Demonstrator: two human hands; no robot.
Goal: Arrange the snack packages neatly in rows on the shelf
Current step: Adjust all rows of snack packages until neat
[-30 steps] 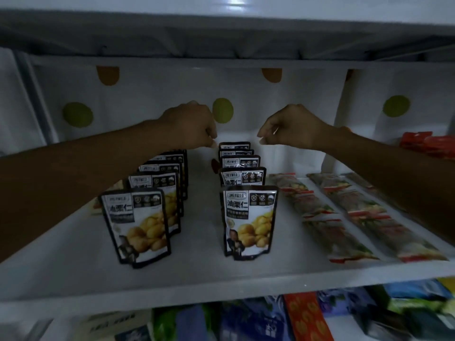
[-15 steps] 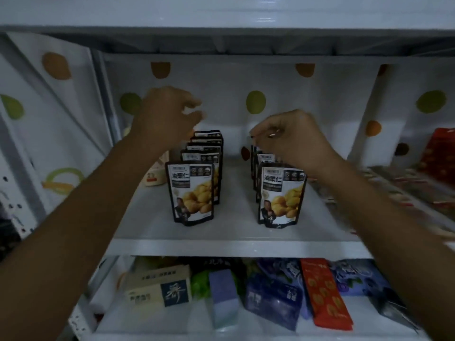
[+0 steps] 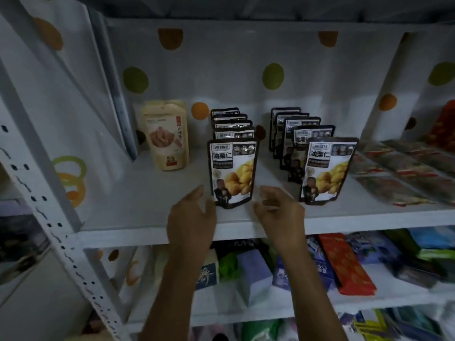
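Two rows of chestnut pouches upright on the shelf (image 3: 147, 207), running near to far: left row (image 3: 232, 129), right row (image 3: 302, 129). Left grip (image 3: 192, 217) and right grip (image 3: 278, 212) flank the left row's front pouch (image 3: 232, 173) at its base. Both released, fingers loose, holding nothing. Contact with the pouch: can't tell. Beige pouch (image 3: 165, 136) far left, flat packets (image 3: 398, 178) lying right.
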